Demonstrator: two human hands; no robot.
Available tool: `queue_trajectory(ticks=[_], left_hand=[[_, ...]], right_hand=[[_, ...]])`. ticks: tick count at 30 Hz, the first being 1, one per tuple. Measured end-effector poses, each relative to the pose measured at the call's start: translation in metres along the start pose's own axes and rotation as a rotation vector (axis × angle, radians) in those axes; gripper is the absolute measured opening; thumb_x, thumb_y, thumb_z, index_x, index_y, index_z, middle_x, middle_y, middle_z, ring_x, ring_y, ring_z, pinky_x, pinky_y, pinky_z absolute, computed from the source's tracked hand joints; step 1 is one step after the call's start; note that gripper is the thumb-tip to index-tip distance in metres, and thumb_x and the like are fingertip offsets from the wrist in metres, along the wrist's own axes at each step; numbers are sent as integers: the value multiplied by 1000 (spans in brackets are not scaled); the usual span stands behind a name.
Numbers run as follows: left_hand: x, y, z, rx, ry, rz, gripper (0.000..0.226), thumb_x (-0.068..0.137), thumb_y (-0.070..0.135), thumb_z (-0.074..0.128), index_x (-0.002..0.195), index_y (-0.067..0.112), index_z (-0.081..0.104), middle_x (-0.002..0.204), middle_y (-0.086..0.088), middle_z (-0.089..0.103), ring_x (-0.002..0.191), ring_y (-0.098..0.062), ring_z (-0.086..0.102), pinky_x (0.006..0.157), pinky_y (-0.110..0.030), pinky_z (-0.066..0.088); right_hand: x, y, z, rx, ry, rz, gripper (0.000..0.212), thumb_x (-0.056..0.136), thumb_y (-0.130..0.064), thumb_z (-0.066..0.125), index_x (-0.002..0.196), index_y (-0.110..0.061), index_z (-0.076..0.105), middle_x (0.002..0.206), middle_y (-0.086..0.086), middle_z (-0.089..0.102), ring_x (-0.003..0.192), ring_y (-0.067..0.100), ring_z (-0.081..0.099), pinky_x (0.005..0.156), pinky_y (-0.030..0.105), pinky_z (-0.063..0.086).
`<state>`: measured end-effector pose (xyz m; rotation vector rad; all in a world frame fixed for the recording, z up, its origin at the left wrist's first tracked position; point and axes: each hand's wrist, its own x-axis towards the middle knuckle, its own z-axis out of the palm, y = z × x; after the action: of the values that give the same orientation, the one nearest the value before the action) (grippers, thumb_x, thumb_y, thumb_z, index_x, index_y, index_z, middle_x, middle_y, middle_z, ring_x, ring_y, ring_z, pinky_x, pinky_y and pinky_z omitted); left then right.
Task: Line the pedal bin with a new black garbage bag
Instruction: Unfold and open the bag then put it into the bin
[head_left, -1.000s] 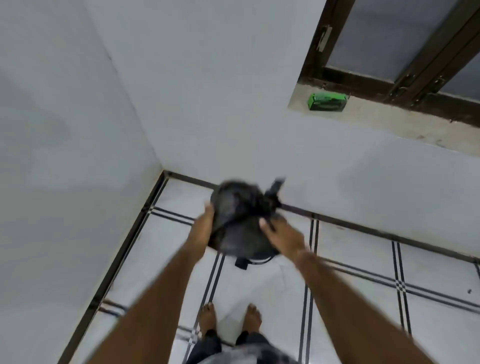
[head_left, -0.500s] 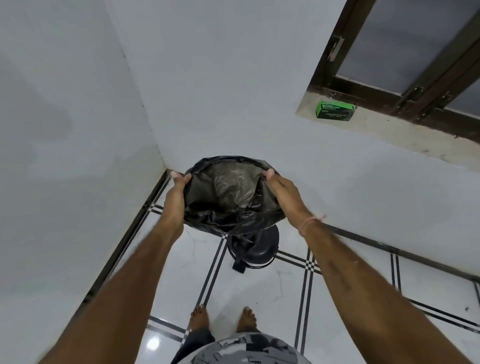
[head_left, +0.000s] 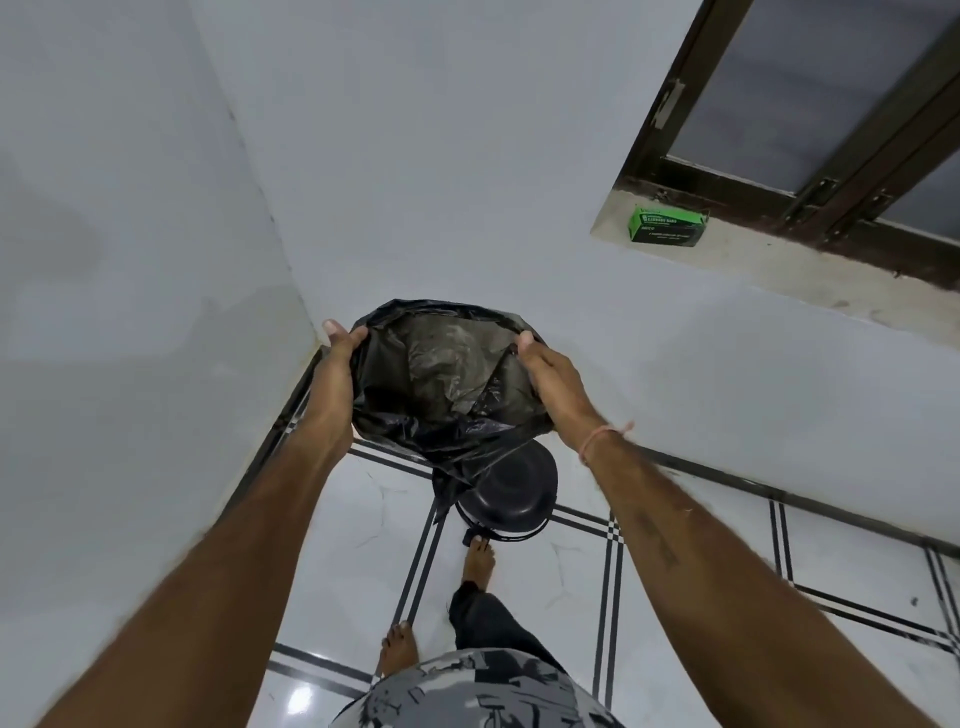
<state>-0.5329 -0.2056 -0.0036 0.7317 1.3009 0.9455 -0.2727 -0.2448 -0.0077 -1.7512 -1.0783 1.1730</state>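
Observation:
A black garbage bag hangs in the air in front of me with its mouth spread wide. My left hand grips the left edge of the mouth and my right hand grips the right edge. Below the bag stands the round black pedal bin on the floor near the corner, its lid down. My right foot touches the pedal at the bin's front. The bag's lower end dangles just left of the bin's lid.
White walls meet in a corner just behind the bin. A green box of garbage bags sits on the window sill at the upper right. White floor tiles with dark lines spread to the right; my left foot stands behind.
The bag went from a crumpled bundle to an open mouth held wide and higher. My right foot has stepped forward to the bin's pedal.

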Motion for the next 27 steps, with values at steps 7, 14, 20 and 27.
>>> queue_trajectory(ticks=[7, 14, 20, 27], left_hand=[[31, -5, 21, 10, 61, -53, 69, 102, 72, 25, 144, 29, 58, 114, 15, 71, 97, 3, 70, 72, -17, 59], [79, -73, 54, 5, 101, -262, 71, 97, 77, 31, 148, 33, 56, 125, 8, 71, 108, -10, 66, 74, -26, 54], [123, -156, 79, 15, 88, -447, 53, 98, 75, 37, 121, 43, 72, 110, 12, 79, 105, -12, 71, 67, -21, 58], [174, -284, 95, 19, 42, -555, 64, 100, 72, 37, 140, 28, 62, 125, -4, 71, 115, -27, 67, 96, -40, 55]], right_hand=[[43, 11, 3, 60, -56, 49, 85, 84, -89, 48, 142, -30, 64, 149, -10, 62, 142, 12, 52, 125, 42, 36], [87, 77, -4, 172, -22, 142, 27, 100, -68, 48, 109, -61, 73, 113, -38, 72, 111, -19, 63, 96, 8, 46], [105, 160, -1, 270, 124, 213, 54, 94, -70, 57, 132, -35, 72, 139, -6, 70, 135, 15, 61, 117, 45, 46], [101, 306, 19, 177, 211, 344, 59, 94, -73, 53, 131, -31, 73, 133, -3, 74, 131, 21, 64, 113, 51, 49]])
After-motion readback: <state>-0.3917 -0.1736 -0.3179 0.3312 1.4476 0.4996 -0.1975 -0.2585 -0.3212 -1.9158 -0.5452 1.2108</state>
